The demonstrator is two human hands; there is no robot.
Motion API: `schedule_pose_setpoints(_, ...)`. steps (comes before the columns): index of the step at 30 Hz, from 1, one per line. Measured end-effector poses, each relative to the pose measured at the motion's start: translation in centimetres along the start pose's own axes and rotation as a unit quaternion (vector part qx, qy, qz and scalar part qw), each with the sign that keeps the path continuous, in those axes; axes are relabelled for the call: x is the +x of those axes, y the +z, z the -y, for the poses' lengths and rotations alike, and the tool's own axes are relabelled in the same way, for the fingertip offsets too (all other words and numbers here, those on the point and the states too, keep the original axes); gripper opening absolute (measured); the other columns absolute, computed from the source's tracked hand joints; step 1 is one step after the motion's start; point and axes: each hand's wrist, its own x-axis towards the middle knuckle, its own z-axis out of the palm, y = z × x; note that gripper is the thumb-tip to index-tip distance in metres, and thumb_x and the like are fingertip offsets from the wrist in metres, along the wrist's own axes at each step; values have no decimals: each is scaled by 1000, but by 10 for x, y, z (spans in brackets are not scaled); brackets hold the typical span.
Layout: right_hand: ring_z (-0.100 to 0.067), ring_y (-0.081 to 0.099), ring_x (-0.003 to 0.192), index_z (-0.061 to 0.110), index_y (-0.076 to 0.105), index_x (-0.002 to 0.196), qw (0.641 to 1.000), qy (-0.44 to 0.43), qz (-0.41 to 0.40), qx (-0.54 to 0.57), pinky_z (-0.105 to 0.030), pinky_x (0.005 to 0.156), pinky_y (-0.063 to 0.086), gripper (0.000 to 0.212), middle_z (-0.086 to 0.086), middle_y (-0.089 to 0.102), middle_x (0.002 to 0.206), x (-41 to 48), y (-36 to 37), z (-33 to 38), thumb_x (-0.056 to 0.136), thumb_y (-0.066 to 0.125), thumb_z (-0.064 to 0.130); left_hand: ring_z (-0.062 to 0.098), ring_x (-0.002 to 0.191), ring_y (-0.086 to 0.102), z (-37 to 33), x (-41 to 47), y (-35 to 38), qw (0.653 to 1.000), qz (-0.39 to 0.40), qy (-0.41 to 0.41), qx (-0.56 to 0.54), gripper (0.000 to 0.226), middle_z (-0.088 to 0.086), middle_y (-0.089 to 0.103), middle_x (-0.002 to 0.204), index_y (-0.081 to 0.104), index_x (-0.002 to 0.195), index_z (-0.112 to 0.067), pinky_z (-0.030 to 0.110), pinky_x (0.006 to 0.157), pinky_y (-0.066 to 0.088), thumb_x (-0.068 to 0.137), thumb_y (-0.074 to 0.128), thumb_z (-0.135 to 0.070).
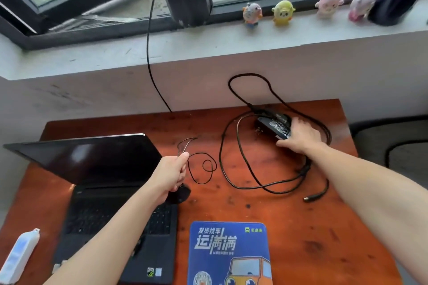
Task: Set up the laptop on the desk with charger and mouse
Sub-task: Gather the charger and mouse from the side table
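Blue mouse pad: "运满满", probably "发货找车".

I found bare counter right of the pad, open room to reach through from the near edge. The open laptop blocked the left side, its lid tilted back. Between it and the brick, the thin mouse cable and the thick charger cable lay in loops across the middle, in the way of any low sweep. The wall closed off the back. A white bottle lay at the near left corner.
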Motion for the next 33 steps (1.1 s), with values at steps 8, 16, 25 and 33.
schedule_pose_setpoints(8, -36, 39, 129, 18, 16, 151, 998, -7, -38, -51, -51, 100, 36, 112, -16, 43, 141, -16, -15, 27, 66, 72, 64, 11, 31, 23, 16, -8, -29, 1000, 9, 15, -11, 41, 1, 33, 45, 41, 64, -14, 24, 41, 16, 99, 43, -35)
schedule_pose_setpoints(16, -32, 58, 107, 14, 59, 127, 948, -262, -171, 62, -43, 87, 45, 51, -9, 62, 118, -119, 12, 148, 79, 69, 31, 10, 32, 25, 66, -17, -112, 993, 42, 38, 104, 41, -3, 37, 40, 49, 62, -15, 16, 33, 22, 96, 45, -38)
schedule_pose_setpoints(25, -29, 62, 103, 24, 59, 120, 960, -269, 51, 61, -38, 81, 48, 32, -1, 64, 114, -210, 104, 271, 90, 52, 33, 8, 32, 32, 147, 26, -203, 997, -68, 10, -46, 35, -3, 41, 44, 53, 70, -10, 14, 33, 22, 100, 45, -28)
schedule_pose_setpoints(33, -31, 61, 106, 25, 49, 132, 948, -284, 146, 18, -39, 85, 47, 50, -3, 59, 124, -250, 159, 347, 88, 56, 48, 36, 101, 60, 211, 50, -256, 962, -249, -38, 107, 39, 16, 65, 106, 60, 114, -5, 37, 83, 44, 91, 60, -36)
